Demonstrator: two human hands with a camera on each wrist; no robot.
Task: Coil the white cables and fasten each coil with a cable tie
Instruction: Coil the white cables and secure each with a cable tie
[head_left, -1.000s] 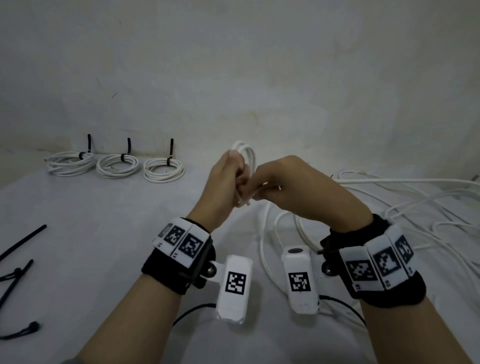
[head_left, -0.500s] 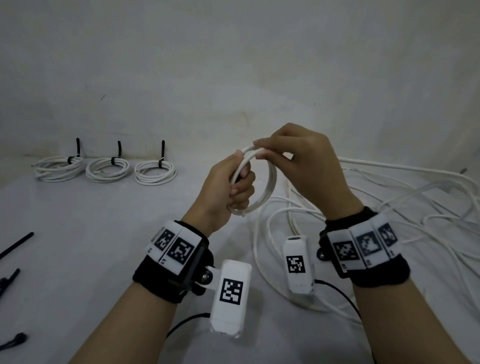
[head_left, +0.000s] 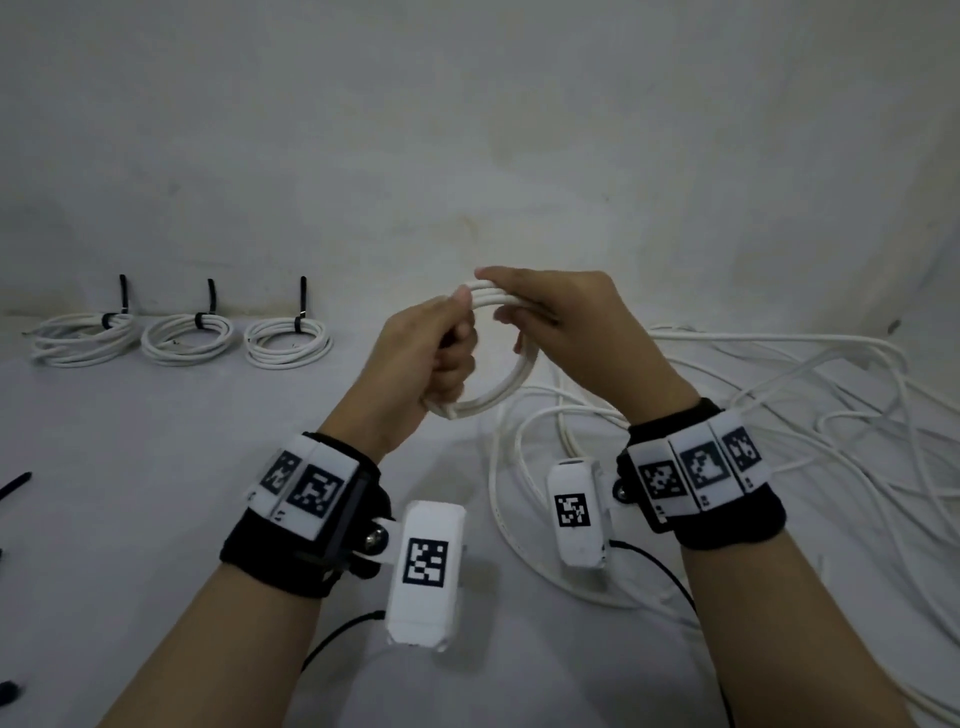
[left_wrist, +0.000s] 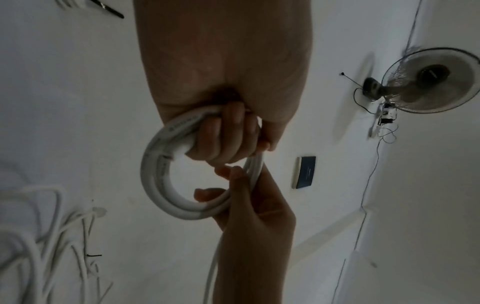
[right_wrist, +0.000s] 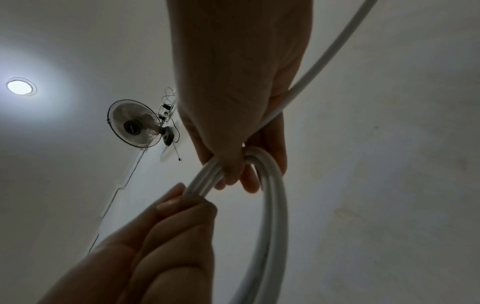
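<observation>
A small coil of white cable (head_left: 511, 382) (left_wrist: 158, 181) (right_wrist: 272, 205) is held upright above the table between both hands. My left hand (head_left: 441, 353) (left_wrist: 223, 135) grips its left side in a fist, thumb on top. My right hand (head_left: 540, 317) (right_wrist: 233, 164) pinches the coil's top strands beside it, fingers curled under them. The free end of the cable (right_wrist: 332, 47) runs from my right hand down to the loose white cables (head_left: 753, 415) on the table at the right.
Three tied coils (head_left: 184, 338) lie in a row at the back left, each with a black tie sticking up. Loose black cable ties (head_left: 13, 486) lie at the left edge. A wall rises close behind the table.
My right hand rose from beside the left fist, laid another turn over the coil, and now pinches its top. The coil has grown wider and the view has shifted slightly.
</observation>
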